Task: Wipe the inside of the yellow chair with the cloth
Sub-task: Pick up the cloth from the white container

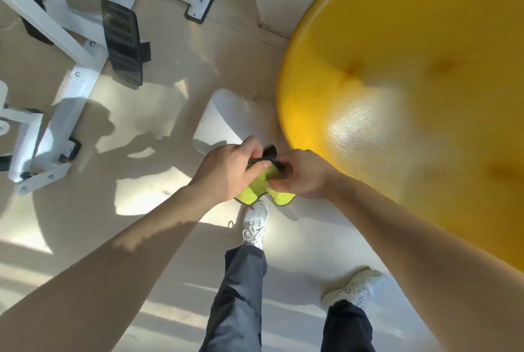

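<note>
The cloth [265, 184] is held bunched by the left hand [226, 170] and right hand [304, 174], fingers closed on it, just beside the yellow chair [411, 82]. The chair's inside is not touched yet; all wiping is left.

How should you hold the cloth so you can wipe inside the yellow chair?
Both hands, left hand and right hand, already pinch the cloth at its bunched top, and the loose ends dangle. Probably best to gather that bunch into the right hand, which is beside the chair, and press in from its open side.
</note>
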{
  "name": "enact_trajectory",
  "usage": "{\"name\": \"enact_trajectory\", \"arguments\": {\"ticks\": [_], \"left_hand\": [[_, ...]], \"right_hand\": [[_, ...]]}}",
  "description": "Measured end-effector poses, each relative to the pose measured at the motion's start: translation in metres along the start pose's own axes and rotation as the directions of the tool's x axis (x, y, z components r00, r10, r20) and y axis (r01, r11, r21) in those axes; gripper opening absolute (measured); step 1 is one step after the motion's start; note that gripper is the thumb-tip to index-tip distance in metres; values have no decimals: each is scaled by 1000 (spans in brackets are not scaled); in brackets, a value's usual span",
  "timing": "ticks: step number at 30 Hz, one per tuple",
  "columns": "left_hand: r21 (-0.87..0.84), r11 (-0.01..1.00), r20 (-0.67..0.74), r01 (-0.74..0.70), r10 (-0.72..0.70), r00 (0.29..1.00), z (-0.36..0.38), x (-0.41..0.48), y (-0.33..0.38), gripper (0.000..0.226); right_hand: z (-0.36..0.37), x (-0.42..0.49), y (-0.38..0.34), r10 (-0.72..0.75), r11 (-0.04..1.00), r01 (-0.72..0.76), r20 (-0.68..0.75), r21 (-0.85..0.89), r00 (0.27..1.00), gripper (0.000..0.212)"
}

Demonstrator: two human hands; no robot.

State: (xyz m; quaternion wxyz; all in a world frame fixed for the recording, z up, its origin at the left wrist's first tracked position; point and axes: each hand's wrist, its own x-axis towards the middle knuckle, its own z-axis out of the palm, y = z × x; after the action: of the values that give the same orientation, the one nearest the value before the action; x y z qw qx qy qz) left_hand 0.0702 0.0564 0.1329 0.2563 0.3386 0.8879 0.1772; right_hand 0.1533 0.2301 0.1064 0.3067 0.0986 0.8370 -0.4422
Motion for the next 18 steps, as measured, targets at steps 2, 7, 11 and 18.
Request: {"name": "enact_trajectory", "arguments": {"ticks": [2,7,11,18], "left_hand": [[-21,1000,77,-17,19,997,-1,-6,26,26],[-75,996,309,49,-23,951,15,-18,102,28],[-33,999,363,30,-16,932,35,-20,135,30],[359,913,602,-195,-67,795,73,-3,161,66]], "right_hand": [[-10,-26,13,62,976,-48,63,-214,996,26],[-24,-88,47,85,786,27,150,-618,985,33],[-32,-132,81,80,799,-17,77,-601,994,36],[-45,-213,148,266,862,-193,-94,469,959,28]]}}
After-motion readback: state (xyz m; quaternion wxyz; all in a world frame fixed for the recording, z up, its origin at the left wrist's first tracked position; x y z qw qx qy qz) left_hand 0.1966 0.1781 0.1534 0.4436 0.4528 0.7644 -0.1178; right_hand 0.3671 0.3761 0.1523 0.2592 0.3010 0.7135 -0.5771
